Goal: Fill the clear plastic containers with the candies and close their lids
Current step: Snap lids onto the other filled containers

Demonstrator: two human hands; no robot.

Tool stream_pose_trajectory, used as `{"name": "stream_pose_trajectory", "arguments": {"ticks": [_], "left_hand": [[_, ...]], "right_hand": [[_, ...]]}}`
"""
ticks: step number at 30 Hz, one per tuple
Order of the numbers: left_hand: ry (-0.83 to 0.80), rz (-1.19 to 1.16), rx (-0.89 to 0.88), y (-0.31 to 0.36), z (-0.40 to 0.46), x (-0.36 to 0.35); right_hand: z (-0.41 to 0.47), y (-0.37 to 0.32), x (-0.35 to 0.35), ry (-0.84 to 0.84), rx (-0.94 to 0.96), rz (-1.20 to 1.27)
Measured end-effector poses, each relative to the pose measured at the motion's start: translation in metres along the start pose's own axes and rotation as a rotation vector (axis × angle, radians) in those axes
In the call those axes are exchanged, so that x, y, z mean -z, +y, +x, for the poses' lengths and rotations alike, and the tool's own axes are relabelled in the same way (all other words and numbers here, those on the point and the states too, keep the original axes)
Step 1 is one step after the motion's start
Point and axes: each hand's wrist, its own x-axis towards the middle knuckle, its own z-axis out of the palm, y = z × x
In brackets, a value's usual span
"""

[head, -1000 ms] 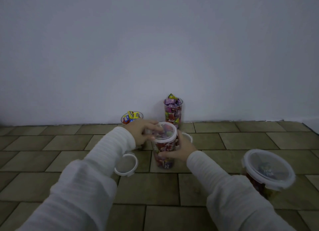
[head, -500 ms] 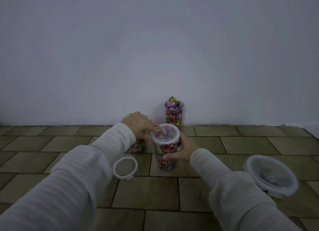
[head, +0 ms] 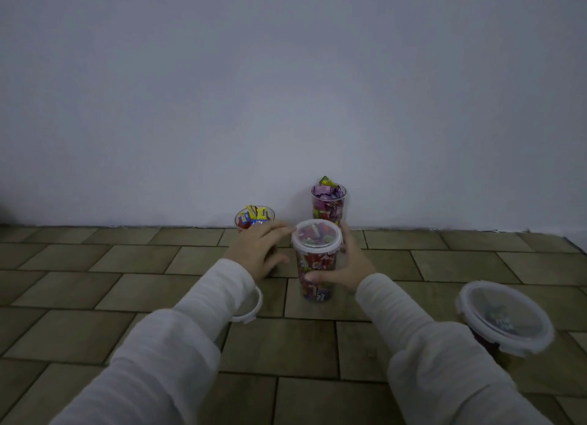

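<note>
Loose lid: lying flat on the tiled floor, half hidden under the left sleeve.
Short container: back by the wall, no lid on, yellow and blue candies poking out the top, partly behind the left hand.
Left hand: fingers pretty relaxed and spread, tips right at the left edge of the middle lid, not really gripping anything.
Middle container: upright on the floor, packed with candies, white-rimmed lid sitting on top.
Right hand: wrapped around the right side of the middle container, thumb across the front.
Tall container: behind it against the wall, open, heaped full.
Wide container: far right, lid on, a bit blurry.
</note>
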Motion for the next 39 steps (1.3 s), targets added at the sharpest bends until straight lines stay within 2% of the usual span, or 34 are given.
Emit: {"name": "stream_pose_trajectory", "arguments": {"ticks": [2, 4, 7, 9, 12, 13, 15, 18, 21, 26, 32, 35, 39], "left_hand": [[0.048, -0.07, 0.05, -0.008, -0.023, -0.003], [-0.023, -0.114, 0.103, -0.019, -0.042, -0.004], [-0.17, -0.031, 0.203, -0.031, -0.062, -0.001], [-0.307, 0.048, 0.246, -0.041, -0.07, -0.002], [-0.508, 0.155, 0.275, -0.052, -0.082, -0.001], [-0.552, 0.17, 0.286, -0.056, -0.086, -0.001], [-0.613, 0.175, 0.294, -0.061, -0.093, -0.003], [-0.61, 0.147, 0.272, -0.067, -0.099, -0.008], [-0.616, 0.073, 0.284, -0.067, -0.105, -0.013], [-0.531, 0.029, 0.238, -0.062, -0.111, -0.017], [-0.468, -0.048, 0.188, -0.072, -0.11, -0.019], [-0.27, -0.154, 0.209, -0.075, -0.113, -0.013], [0.072, -0.382, 0.251, -0.062, -0.098, 0.01]], "right_hand": [[-0.006, -0.009, -0.001, 0.168, 0.139, -0.005], [-0.008, -0.024, -0.006, 0.312, 0.266, -0.097], [-0.008, -0.056, -0.021, 0.46, 0.498, -0.26], [-0.008, -0.076, -0.04, 0.47, 0.611, -0.261], [-0.008, -0.092, -0.073, 0.393, 0.732, -0.271], [-0.007, -0.092, -0.084, 0.336, 0.699, -0.264], [-0.002, -0.085, -0.104, 0.222, 0.469, -0.244], [0.015, -0.064, -0.124, 0.187, 0.13, -0.202], [0.033, -0.057, -0.126, 0.129, -0.079, -0.072], [0.061, -0.054, -0.126, 0.103, -0.057, 0.16], [0.074, -0.041, -0.122, 0.126, -0.014, -0.109], [0.08, -0.026, -0.118, 0.079, -0.028, -0.208], [0.055, -0.031, -0.109, 0.041, -0.043, -0.143]]}}
